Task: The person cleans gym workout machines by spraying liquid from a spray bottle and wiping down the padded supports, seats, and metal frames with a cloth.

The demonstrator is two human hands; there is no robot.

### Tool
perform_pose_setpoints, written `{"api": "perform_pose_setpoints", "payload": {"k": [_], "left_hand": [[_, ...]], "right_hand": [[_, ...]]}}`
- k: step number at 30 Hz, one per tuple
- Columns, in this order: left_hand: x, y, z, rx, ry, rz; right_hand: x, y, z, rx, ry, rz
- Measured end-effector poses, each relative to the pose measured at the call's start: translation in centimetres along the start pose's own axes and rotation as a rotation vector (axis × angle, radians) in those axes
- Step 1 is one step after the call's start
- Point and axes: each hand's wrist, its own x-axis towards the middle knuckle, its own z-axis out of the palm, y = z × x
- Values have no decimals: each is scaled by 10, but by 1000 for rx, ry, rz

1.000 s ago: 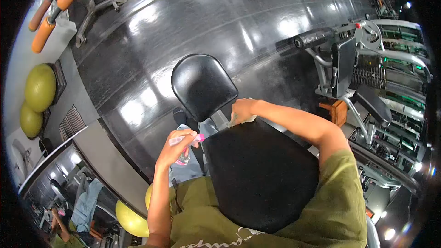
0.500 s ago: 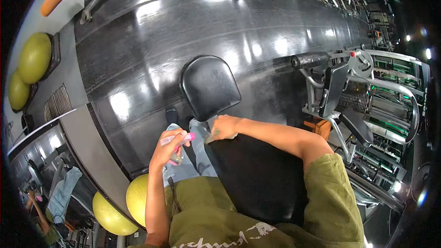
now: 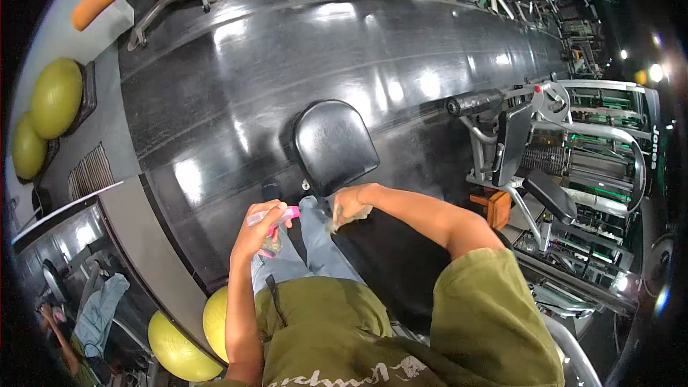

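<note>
My left hand [image 3: 252, 233] is wrapped round a small clear spray bottle [image 3: 271, 246] with a pink nozzle, held upright in front of my jeans. My right hand [image 3: 350, 203] grips a pale cloth [image 3: 362, 214], partly hidden under the fingers, at the near edge of the bench. Just beyond that hand is the bench's black rounded pad [image 3: 337, 145]. A longer black pad [image 3: 387, 265] runs beneath my right forearm, beside my legs; whether the cloth touches it I cannot tell.
A weight machine [image 3: 512, 143] with a padded seat stands at right, with a wooden block [image 3: 493, 208] by its base. Yellow exercise balls [image 3: 56, 97] sit at left near a wall mirror [image 3: 68, 272]. An orange-padded frame [image 3: 97, 1] is at upper left.
My view has shifted slightly, so the rounded pad appears lower and further right. Both hands keep their grips; the right hand and cloth sit slightly more to the right in view.
</note>
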Motion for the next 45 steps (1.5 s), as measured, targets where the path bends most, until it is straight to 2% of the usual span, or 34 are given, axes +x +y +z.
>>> {"api": "perform_pose_setpoints", "payload": {"k": [1,3,5,7,9,11,13,14,15,16,17,19,23,25,27,28,29,31,33,34,37,41,45], "left_hand": [[0,1,-1,8,-9,16],[2,7,-2,20,-22,18],[6,18,0,48,-53,19],[11,30,6,105,-86,60],[14,45,18,124,-113,65],[19,59,31,151,-146,66],[29,73,46,238,-230,82],[31,79,56,238,-279,108],[33,85,66,264,-314,118],[35,91,76,301,-401,139],[37,98,87,338,-485,160],[25,118,121,397,-536,151],[4,145,166,563,-650,242],[-5,151,181,607,-699,302],[-17,153,192,640,-700,293],[-22,154,196,695,-691,284],[-27,153,200,750,-680,274],[-37,149,205,725,-679,305],[-47,148,205,682,-656,428],[-50,144,204,592,-636,413],[-70,144,205,667,-559,460],[-95,142,207,728,-513,482],[-116,136,215,824,-427,486]], "right_hand": [[-13,-10,-2,-9,-52,-74],[-37,-31,-15,-50,-83,-21],[-69,-53,-40,-177,-288,65],[-103,-67,-59,-291,-211,150],[-157,-85,-82,-111,-167,332],[-211,-85,-93,62,87,335],[-276,-101,-96,-63,392,292],[-307,-107,-90,63,472,278],[-338,-110,-76,187,555,261],[-363,-112,-57,206,731,240],[-376,-103,-37,287,857,137],[-417,-123,19,381,1120,187],[-400,-97,130,339,1838,65],[-381,-100,168,444,2013,230],[-357,-110,191,481,2082,271],[-341,-111,199,517,2107,143],[-329,-115,203,422,2146,118],[-316,-115,206,399,2251,162],[-314,-102,205,538,2302,161],[-312,-90,204,656,2296,147],[-305,-52,200,676,2330,224],[-291,-41,199,908,2340,76],[-263,-67,205,905,2615,-23]]}}
